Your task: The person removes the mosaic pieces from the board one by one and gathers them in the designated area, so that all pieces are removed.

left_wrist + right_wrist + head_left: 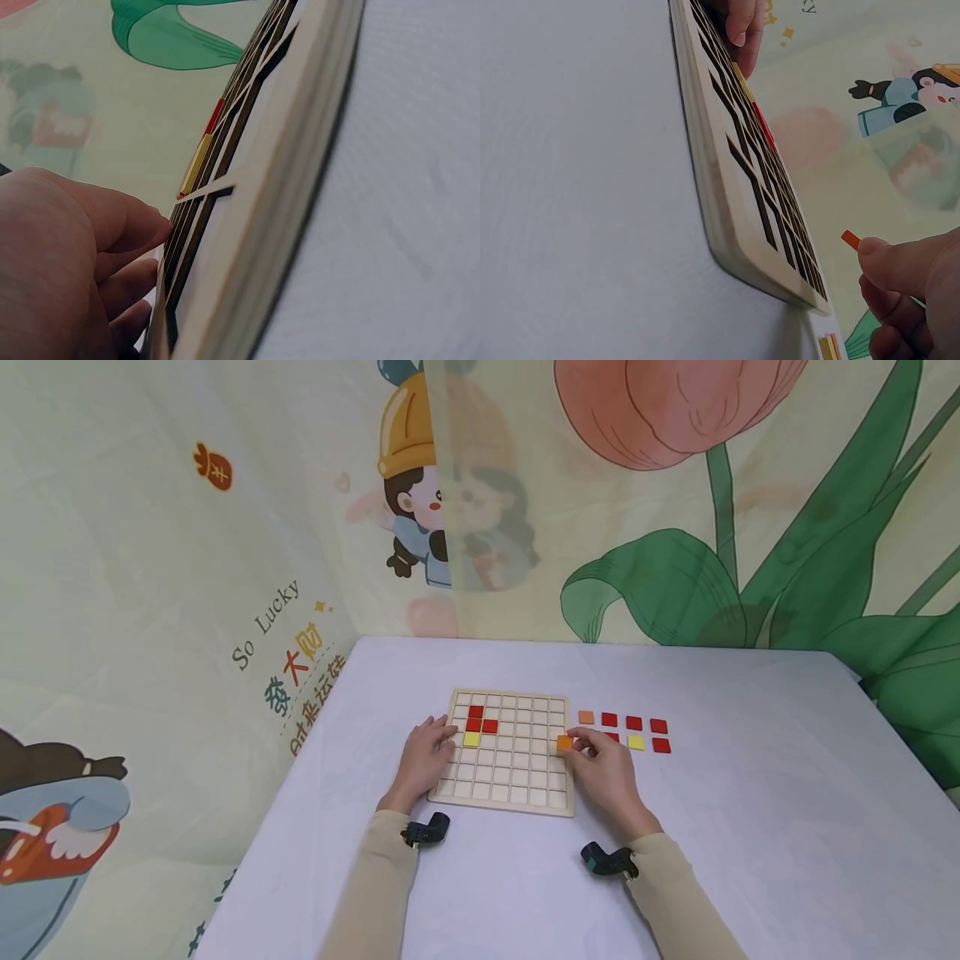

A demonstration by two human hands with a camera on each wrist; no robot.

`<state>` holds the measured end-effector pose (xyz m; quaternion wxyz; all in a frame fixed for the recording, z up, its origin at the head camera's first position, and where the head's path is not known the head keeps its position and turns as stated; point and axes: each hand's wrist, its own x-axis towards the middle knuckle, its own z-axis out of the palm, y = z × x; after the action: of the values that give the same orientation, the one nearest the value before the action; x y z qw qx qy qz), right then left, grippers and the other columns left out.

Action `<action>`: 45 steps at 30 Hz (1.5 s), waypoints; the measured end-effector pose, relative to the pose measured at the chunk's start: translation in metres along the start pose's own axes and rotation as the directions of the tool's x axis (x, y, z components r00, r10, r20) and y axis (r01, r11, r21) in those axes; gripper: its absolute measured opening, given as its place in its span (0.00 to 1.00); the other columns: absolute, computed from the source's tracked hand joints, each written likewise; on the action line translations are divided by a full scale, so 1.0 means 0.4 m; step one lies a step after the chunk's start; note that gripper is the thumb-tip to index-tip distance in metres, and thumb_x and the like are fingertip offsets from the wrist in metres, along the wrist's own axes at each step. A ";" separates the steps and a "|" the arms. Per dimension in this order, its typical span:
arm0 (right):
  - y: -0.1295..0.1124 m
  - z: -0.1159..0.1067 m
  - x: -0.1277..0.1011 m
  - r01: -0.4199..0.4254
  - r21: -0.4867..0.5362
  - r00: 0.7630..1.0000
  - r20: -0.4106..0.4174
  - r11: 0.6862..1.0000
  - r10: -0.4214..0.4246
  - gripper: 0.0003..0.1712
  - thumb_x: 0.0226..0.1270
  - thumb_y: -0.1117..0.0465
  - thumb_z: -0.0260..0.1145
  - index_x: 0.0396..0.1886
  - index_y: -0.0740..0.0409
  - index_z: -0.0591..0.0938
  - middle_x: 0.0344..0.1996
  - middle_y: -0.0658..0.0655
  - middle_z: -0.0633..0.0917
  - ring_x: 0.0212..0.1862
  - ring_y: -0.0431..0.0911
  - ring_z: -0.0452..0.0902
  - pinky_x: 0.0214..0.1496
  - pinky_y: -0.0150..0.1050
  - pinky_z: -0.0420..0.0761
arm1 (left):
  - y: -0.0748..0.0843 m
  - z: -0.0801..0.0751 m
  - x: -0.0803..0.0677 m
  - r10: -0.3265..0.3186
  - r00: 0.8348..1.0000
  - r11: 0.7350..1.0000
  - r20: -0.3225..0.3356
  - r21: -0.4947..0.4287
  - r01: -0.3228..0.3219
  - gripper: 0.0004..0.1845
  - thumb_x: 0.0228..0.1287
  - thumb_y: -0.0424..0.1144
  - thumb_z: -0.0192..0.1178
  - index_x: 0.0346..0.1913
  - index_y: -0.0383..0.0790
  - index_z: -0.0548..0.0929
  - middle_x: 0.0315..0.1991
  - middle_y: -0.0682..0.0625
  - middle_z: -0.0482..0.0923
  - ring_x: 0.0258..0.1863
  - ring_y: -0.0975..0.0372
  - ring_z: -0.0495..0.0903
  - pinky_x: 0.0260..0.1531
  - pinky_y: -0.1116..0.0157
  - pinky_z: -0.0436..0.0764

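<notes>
A wooden grid board (517,768) lies on the table, with three red tiles (490,727) and a yellow tile (472,739) set in cells at its upper left. My left hand (425,758) rests along the board's left edge, fingers loosely extended over the rim. Between thumb and fingers, my right hand (607,772) pinches an orange square tile (565,743) over the board's right edge. In the right wrist view the same orange tile (850,240) shows above the board's surface. Right of the board lie two rows of loose tiles, one partly hidden by my right hand.
The loose tiles include a paler orange tile (586,717), a yellow tile (636,742) and several red tiles (658,726). A white cloth (757,827) covers the table. Behind it hangs a printed curtain (495,610) with a tulip and cartoon figures.
</notes>
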<state>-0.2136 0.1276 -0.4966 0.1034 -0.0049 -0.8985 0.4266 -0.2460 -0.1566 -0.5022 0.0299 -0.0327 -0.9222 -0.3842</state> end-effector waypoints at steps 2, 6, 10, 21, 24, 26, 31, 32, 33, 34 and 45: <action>0.005 -0.005 -0.004 0.010 -0.013 1.000 -0.004 1.000 -0.010 0.18 0.55 0.58 0.68 0.47 0.50 0.80 0.29 0.47 0.76 0.33 0.43 0.68 0.26 0.31 0.74 | 0.001 0.000 0.001 -0.004 1.000 1.000 -0.001 0.002 0.004 0.17 0.64 0.40 0.51 0.55 0.44 0.77 0.65 0.52 0.62 0.69 0.59 0.49 0.69 0.61 0.44; 0.018 -0.012 -0.009 0.020 -0.040 1.000 -0.013 0.999 -0.020 0.18 0.54 0.57 0.69 0.47 0.49 0.80 0.27 0.47 0.76 0.33 0.43 0.68 0.27 0.31 0.73 | 0.001 -0.001 0.003 -0.008 1.000 1.000 0.008 -0.005 0.008 0.17 0.64 0.40 0.51 0.55 0.44 0.77 0.65 0.52 0.62 0.69 0.60 0.48 0.69 0.61 0.43; 0.033 -0.021 -0.013 0.012 -0.056 1.000 -0.010 0.998 -0.013 0.18 0.54 0.57 0.69 0.46 0.50 0.80 0.28 0.48 0.77 0.32 0.44 0.68 0.28 0.31 0.73 | 0.000 0.004 0.005 0.004 1.000 1.000 0.016 -0.006 -0.004 0.17 0.64 0.40 0.50 0.55 0.44 0.77 0.65 0.52 0.62 0.69 0.60 0.49 0.69 0.62 0.43; 0.057 -0.041 -0.009 -0.039 -0.098 0.994 0.099 0.994 0.048 0.16 0.54 0.61 0.69 0.44 0.50 0.79 0.30 0.51 0.78 0.34 0.46 0.70 0.32 0.33 0.77 | -0.002 0.007 0.008 -0.008 1.000 1.000 0.014 0.008 0.008 0.17 0.65 0.41 0.50 0.55 0.45 0.77 0.66 0.54 0.61 0.69 0.62 0.49 0.69 0.63 0.42; 0.061 -0.049 -0.007 -0.041 -0.112 0.993 0.104 0.993 0.052 0.16 0.54 0.61 0.69 0.45 0.51 0.79 0.30 0.51 0.78 0.34 0.46 0.70 0.33 0.34 0.77 | -0.002 0.004 0.008 -0.009 1.000 1.000 0.014 0.010 0.009 0.17 0.65 0.41 0.50 0.55 0.45 0.77 0.66 0.54 0.61 0.69 0.61 0.48 0.69 0.62 0.43; 0.062 -0.054 -0.005 -0.048 -0.117 0.993 0.101 0.992 0.059 0.16 0.55 0.61 0.68 0.45 0.51 0.79 0.30 0.52 0.78 0.34 0.46 0.70 0.33 0.34 0.76 | -0.001 0.000 0.007 -0.014 1.000 1.000 0.013 0.004 0.014 0.18 0.64 0.41 0.50 0.56 0.45 0.77 0.66 0.53 0.61 0.69 0.61 0.49 0.69 0.61 0.43; 0.064 -0.061 -0.004 -0.077 -0.122 0.991 0.099 0.990 0.089 0.16 0.56 0.61 0.67 0.47 0.52 0.79 0.32 0.52 0.79 0.36 0.46 0.70 0.35 0.34 0.76 | 0.000 -0.005 0.003 -0.010 1.000 1.000 0.009 -0.006 0.010 0.18 0.64 0.40 0.50 0.55 0.44 0.77 0.66 0.52 0.62 0.69 0.59 0.49 0.69 0.60 0.44; 0.064 -0.062 -0.004 -0.082 -0.125 0.990 0.100 0.989 0.094 0.17 0.56 0.61 0.67 0.47 0.52 0.79 0.32 0.53 0.79 0.36 0.47 0.70 0.36 0.34 0.77 | 0.000 -0.006 0.003 -0.007 1.000 1.000 0.008 -0.005 0.008 0.17 0.64 0.40 0.50 0.55 0.44 0.77 0.65 0.51 0.62 0.69 0.59 0.49 0.69 0.59 0.44; 0.064 -0.062 -0.005 -0.086 -0.127 0.990 0.102 0.988 0.099 0.17 0.56 0.61 0.67 0.47 0.52 0.79 0.32 0.53 0.79 0.36 0.47 0.70 0.36 0.34 0.77 | 0.001 -0.006 0.003 -0.007 1.000 1.000 0.008 -0.003 0.007 0.17 0.64 0.40 0.50 0.55 0.44 0.77 0.65 0.52 0.62 0.69 0.59 0.49 0.69 0.59 0.44; 0.063 -0.063 -0.005 -0.089 -0.131 0.989 0.104 0.987 0.103 0.17 0.56 0.61 0.67 0.47 0.53 0.79 0.32 0.53 0.79 0.37 0.47 0.70 0.36 0.34 0.77 | 0.001 -0.006 0.002 -0.009 1.000 1.000 0.009 -0.004 0.009 0.17 0.64 0.40 0.50 0.55 0.44 0.77 0.65 0.52 0.62 0.69 0.59 0.49 0.69 0.60 0.44; 0.067 -0.062 -0.012 -0.040 -0.180 0.993 0.100 0.983 0.059 0.19 0.54 0.62 0.68 0.47 0.56 0.80 0.32 0.53 0.78 0.36 0.47 0.69 0.35 0.35 0.76 | 0.003 -0.004 -0.001 -0.024 1.000 1.000 0.012 -0.002 0.024 0.18 0.64 0.40 0.50 0.56 0.45 0.77 0.66 0.53 0.61 0.69 0.60 0.48 0.69 0.59 0.44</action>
<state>-0.2064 0.1632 -0.5029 0.0446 -0.0142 -0.9368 0.3468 -0.2455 -0.1569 -0.5000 0.0198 -0.0240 -0.9222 -0.3856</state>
